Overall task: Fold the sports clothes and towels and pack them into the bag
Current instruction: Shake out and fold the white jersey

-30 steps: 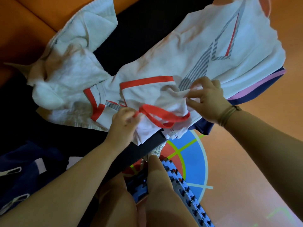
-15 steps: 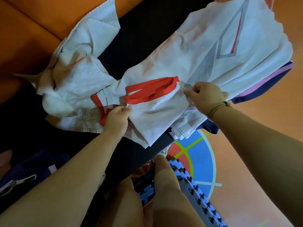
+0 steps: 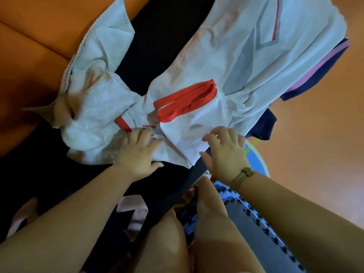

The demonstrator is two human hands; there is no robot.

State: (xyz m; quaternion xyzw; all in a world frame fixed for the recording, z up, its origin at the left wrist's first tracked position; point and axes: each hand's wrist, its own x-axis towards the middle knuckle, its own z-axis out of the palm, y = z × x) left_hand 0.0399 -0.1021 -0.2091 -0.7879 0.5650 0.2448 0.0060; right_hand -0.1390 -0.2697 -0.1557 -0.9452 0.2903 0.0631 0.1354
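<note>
Folding in progress: a person is leaning over a black counter [image 3: 167, 36], flattening a white sports shirt [image 3: 226, 62] whose red-trimmed top end [image 3: 185, 97] is lying doubled back over its body. The left hand [image 3: 137, 152] is resting on the bunched sleeve, thumb held apart and pinching nothing; the right hand [image 3: 226, 154] is spreading its fingers over the near edge of the fold, palm down. Both forearms are reaching in from below. A crumpled white towel [image 3: 94, 99] is waiting just beside the shirt, and a navy garment [image 3: 319, 69] is lying underneath. Next, seemingly, comes a second fold, calling for a grip on both near corners.
</note>
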